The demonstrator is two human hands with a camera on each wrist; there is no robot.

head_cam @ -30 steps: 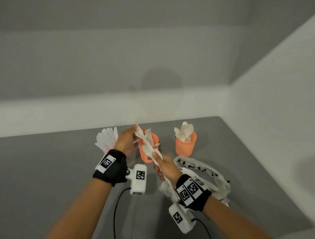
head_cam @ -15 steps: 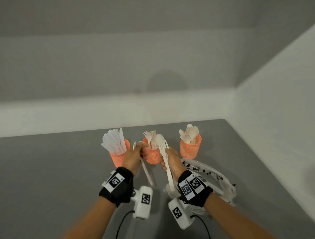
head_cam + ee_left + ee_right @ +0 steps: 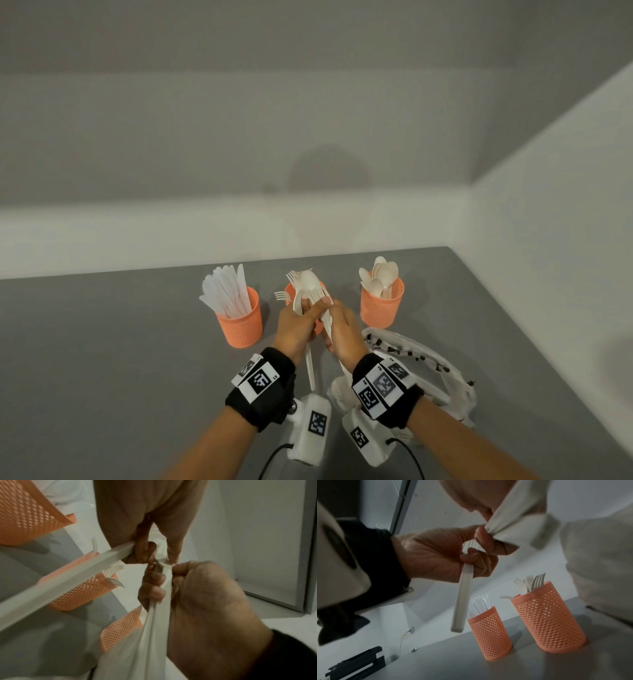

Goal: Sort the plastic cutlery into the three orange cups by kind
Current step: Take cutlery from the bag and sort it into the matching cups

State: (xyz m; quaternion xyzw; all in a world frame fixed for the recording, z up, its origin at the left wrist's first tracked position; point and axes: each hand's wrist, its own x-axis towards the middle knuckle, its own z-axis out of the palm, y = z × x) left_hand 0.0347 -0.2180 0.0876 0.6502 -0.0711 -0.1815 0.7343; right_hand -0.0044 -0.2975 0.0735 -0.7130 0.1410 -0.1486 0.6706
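Three orange mesh cups stand in a row on the grey table. The left cup [image 3: 239,322] [image 3: 489,635] holds knives, the middle cup [image 3: 288,291] [image 3: 547,622] forks, the right cup [image 3: 382,306] spoons. Both hands meet just in front of the middle cup. My left hand [image 3: 308,308] [image 3: 436,554] grips one white cutlery piece [image 3: 311,368] [image 3: 462,599] [image 3: 68,580], its handle hanging down and its head hidden. My right hand [image 3: 334,310] [image 3: 205,601] grips a small bundle of cutlery [image 3: 310,284] [image 3: 157,615] with a spoon bowl on top. The left fingertips touch that bundle.
A crumpled clear plastic bag [image 3: 414,353] with black print lies right of my right wrist. White walls close the back and right sides of the table [image 3: 102,342]. A black object [image 3: 356,666] lies at the table's far left.
Half a second ago the hands were apart, each holding cutlery. They have come together in front of the fork cup, and the left fingers now touch the right hand's bundle.
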